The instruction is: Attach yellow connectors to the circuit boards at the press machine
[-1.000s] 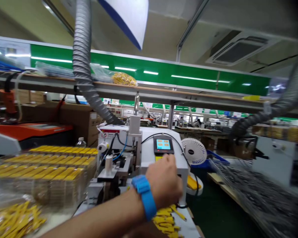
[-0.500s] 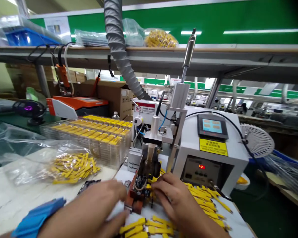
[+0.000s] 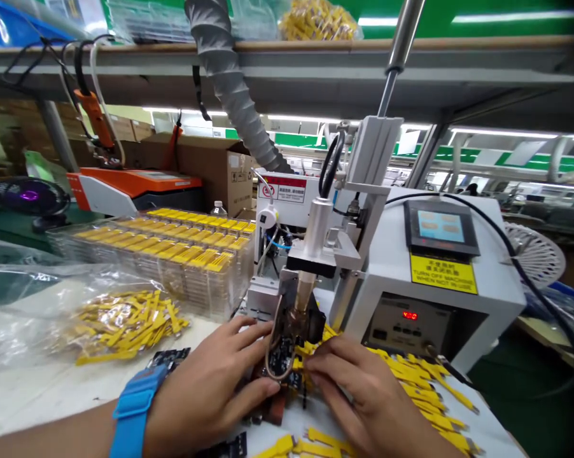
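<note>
My left hand, with a blue wrist strap, lies stretched over the left side of a reddish-brown fixture. Its fingers are spread, the thumb touching the fixture's front. A dark circuit board sits on the fixture, beneath the metal press head of a soldering machine. My right hand is closed in a pinch on the end of a yellow ribbon cable at the board's right edge. A looped tube on the press head partly hides the board. More yellow ribbon cables lie beside my right hand.
A plastic bag of yellow cables lies left, before stacked clear trays. The white machine cabinet with a screen stands right. A grey hose descends from the shelf. Dark boards lie beside my left wrist.
My left hand has moved right and forward onto the fixture, its fingers now spread there. My right hand keeps its pinch by the board. The view has tilted down and come closer.
</note>
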### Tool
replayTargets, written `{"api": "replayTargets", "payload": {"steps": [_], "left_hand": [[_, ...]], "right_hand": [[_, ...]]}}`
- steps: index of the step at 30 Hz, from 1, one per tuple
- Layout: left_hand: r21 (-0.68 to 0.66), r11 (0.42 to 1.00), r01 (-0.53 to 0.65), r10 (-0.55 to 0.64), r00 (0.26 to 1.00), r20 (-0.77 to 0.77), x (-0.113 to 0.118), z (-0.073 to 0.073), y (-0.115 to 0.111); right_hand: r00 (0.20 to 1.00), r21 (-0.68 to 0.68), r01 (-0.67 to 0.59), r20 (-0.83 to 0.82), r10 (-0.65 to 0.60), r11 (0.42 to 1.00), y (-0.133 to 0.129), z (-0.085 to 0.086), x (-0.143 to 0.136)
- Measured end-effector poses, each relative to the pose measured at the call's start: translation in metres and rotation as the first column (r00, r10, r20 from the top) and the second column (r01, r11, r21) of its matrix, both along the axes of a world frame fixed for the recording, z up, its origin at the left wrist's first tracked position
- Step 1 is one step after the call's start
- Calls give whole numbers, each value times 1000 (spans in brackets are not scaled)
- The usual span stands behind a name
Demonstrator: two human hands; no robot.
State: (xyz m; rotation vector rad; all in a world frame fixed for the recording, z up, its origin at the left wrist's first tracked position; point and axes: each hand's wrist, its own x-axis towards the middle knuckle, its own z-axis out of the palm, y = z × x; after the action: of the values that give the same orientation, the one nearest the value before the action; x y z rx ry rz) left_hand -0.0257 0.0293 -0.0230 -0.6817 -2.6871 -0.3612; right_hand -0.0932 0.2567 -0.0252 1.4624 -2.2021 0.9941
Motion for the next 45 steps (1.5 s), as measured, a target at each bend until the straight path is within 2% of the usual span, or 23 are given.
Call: {"api": "replayTargets", "payload": {"steps": [3,6,10,14,19,22,24,26,29,31,33,36,45], "left_hand": [[-60,998,-25,24,999,-24,1,-7,0],[-142,989,-48,44,998,-36,2,-13,0],[-193,980,-50,38,997,-64,1,-16,0],[-237,970,-53,22,991,-131,0,-19,1],[-268,961,-70,16,980,-198,-1,-25,3],[-244,968,-51,1,980,-198,-2,-23,2],[-213,976,-38,-2,982,-186,-2,-19,2],[-162,986,-23,-5,985,-170,1,-15,1],[-71,997,5,-16,986,-168,7,-13,-2],[-25,999,29,-33,987,-157,11,-13,-5],[14,999,43,-41,993,-114,12,-12,-6],[65,996,58,-54,997,-58,12,-11,-7],[171,983,69,-76,997,30,11,-5,-5]], "right_hand": [[999,-5,5,52,-5,1000,-1,-3,1],[978,5,30,204,-30,1000,-2,-6,1],[886,16,119,450,-113,993,-4,-8,1],[768,30,174,621,-155,984,-5,-9,3],[708,23,192,689,-154,981,-6,-11,4],[642,-28,190,760,-103,981,-8,-13,4],[627,-45,196,774,-89,980,-8,-13,3],[663,-42,180,743,-90,983,-6,-12,4],[810,-29,128,580,-87,991,0,-10,6],[916,-58,49,401,-22,997,3,-8,7],[967,-87,-61,243,81,994,4,-6,8],[976,-73,-153,144,163,985,4,-5,6],[983,-4,-177,50,177,984,3,-4,5]]}}
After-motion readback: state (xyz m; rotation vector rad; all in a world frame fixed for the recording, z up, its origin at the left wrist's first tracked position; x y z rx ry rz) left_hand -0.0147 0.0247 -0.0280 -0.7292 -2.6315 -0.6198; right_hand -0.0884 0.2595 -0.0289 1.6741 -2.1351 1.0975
